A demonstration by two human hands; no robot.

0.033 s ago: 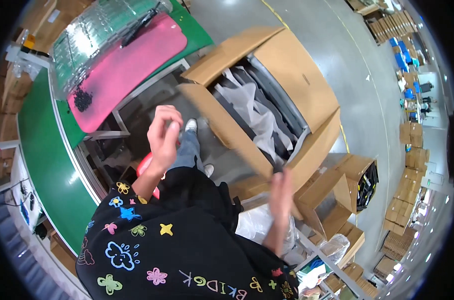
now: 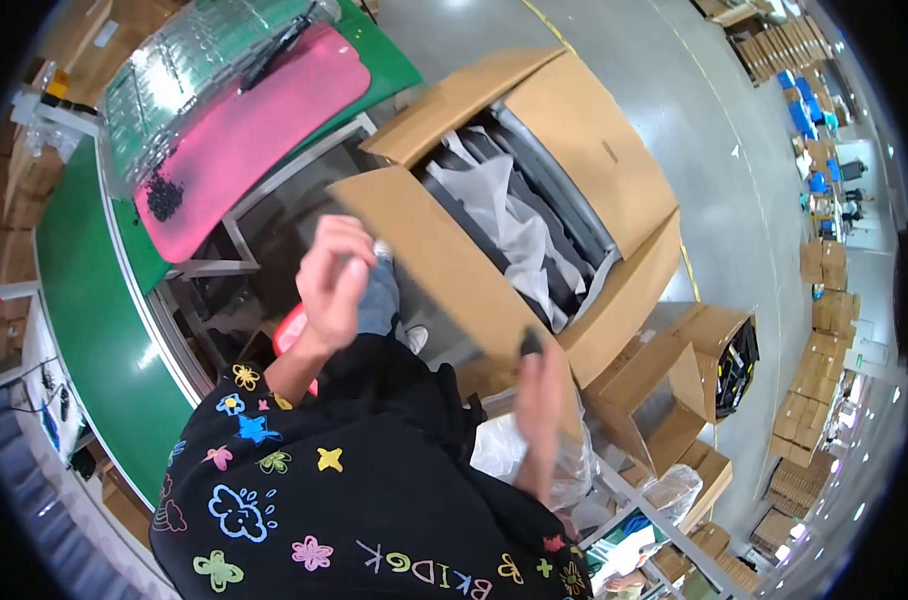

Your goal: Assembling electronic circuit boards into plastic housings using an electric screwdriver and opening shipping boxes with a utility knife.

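An opened cardboard box [image 2: 619, 185] stands in front of me to the right, its flaps folded outward. Inside are dark grey panel-like pieces [image 2: 549, 175], partly covered by thin white wrapping sheet [image 2: 509, 205]. My right hand [image 2: 542, 405], smeared by motion, is beside the near corner of the box, fingers close together. A small black thing [image 2: 531, 343] shows at its fingertips; its kind is unclear. My left hand [image 2: 334, 285] is raised left of the near flap [image 2: 424, 255], apart from it. Its fingers are curled in, and whatever they may hold is hidden.
At the left is a green workbench [image 2: 84, 270] with a pink mat [image 2: 264, 120], a heap of small black pieces [image 2: 164, 197] and clear plastic packaging [image 2: 169, 85]. More open boxes [image 2: 654, 400] and clear plastic bags [image 2: 574, 455] lie to the right.
My right hand has moved a little left and nearer to me, with the black thing at its fingertips. The box's near flap has swung outward toward my left hand.
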